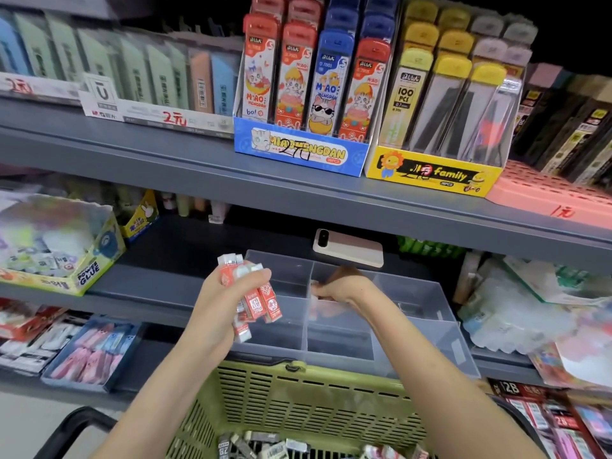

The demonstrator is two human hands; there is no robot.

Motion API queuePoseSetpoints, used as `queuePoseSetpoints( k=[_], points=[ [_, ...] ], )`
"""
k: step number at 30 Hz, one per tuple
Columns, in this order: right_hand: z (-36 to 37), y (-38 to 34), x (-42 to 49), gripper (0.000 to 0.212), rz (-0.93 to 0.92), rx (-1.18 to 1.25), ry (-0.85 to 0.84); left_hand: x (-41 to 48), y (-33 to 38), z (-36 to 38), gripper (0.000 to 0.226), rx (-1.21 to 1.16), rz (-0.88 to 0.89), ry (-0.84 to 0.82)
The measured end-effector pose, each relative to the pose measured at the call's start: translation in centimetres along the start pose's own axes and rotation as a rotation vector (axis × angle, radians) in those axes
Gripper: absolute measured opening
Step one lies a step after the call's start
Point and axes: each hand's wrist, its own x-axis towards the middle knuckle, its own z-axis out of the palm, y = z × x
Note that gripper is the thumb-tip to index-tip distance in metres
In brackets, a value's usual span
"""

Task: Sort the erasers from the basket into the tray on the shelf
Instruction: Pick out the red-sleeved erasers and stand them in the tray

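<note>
In the head view, on the grey metal shelf (149,283) ahead of us, sits the tray (443,329), a clear hard-plastic box split by thin walls into square compartments. Our left hand (222,299) is held just in front of its left edge, fingers closed round a fistful of erasers (261,301). These are small rectangular blocks in glossy orange-red paper sleeves, with white rubber showing at the ends.

Our right hand (341,284) reaches into the back middle compartment with its fingers curled. Something pale shows at the fingertips, but it is too blurred for us to tell whether the hand grips an eraser or holds nothing. A faint pinkish smear under that hand may be erasers already laid down. The other compartments look bare.

Below us is the basket (298,399), green slotted plastic with a dark handle, and at its bottom a pile (265,447) of erasers in grey and red sleeves. We judge the sorting barely begun, with one handful on its way and most of the stock left in the basket.

A pink phone (347,248) lies flat behind the tray.
</note>
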Motion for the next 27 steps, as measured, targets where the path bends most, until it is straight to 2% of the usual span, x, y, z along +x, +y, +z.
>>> queuePoseSetpoints(
  k=[2, 5, 7, 9, 10, 12, 14, 15, 17, 19, 21, 24, 25, 27],
  points=[
    [0.0, 0.0, 0.2, 0.048, -0.008, -0.113, -0.002, -0.1, -0.1, -0.1, 0.045, 0.015, 0.007, -0.006],
    [0.1, -0.4, 0.5, 0.04, -0.002, -0.287, -0.016, 0.0, -0.1, -0.2, 0.043, 0.016, 0.016, 0.005],
    [0.3, -0.4, 0.5, 0.033, 0.038, -0.244, -0.016, 0.2, -0.1, -0.3, 0.041, -0.008, 0.017, 0.02],
    [0.2, -0.5, -0.5, 0.017, 0.032, -0.157, 0.087, 0.3, -0.2, -0.4, 0.039, -0.012, 0.012, 0.03],
    [0.3, -0.4, -1.4, 0.015, -0.029, -0.089, 0.209, 0.3, -0.2, -0.4, 0.036, -0.004, 0.01, 0.032],
    [0.9, -0.7, -4.4, 0.022, -0.266, 0.234, 0.4, 0.2, -0.3, -0.2, 0.033, 0.012, 0.018, 0.023],
    [1.5, -1.7, -8.5, 0.024, -0.509, 0.514, 0.317, 0.1, -0.2, 0.0, 0.034, 0.003, 0.037, 0.012],
    [2.0, -2.1, -10.0, 0.022, -0.57, 0.524, 0.259, 0.0, -0.1, 0.0, 0.035, -0.02, 0.044, 0.007],
    [3.0, -2.7, -11.5, 0.015, -0.607, 0.397, 0.255, -0.1, 0.1, 0.1, 0.036, -0.057, 0.052, -0.004],
    [3.3, -2.9, -11.9, 0.011, -0.609, 0.387, 0.294, -0.3, 0.2, 0.1, 0.037, -0.06, 0.055, -0.019],
    [2.8, -2.5, -12.2, 0.012, -0.602, 0.532, 0.261, -0.5, 0.3, 0.0, 0.039, -0.069, 0.066, -0.035],
    [0.5, -0.4, -11.4, 0.04, -0.428, 0.659, 0.348, -0.4, 0.3, -0.6, 0.035, -0.083, 0.083, -0.015],
    [-0.6, 0.6, -10.7, 0.047, -0.349, 0.606, 0.401, -0.4, 0.3, -0.7, 0.035, -0.089, 0.086, 0.002],
    [-2.3, 2.1, -8.8, 0.059, -0.19, 0.305, 0.478, -0.3, 0.3, -1.0, 0.033, -0.089, 0.104, 0.02]
  ],
)
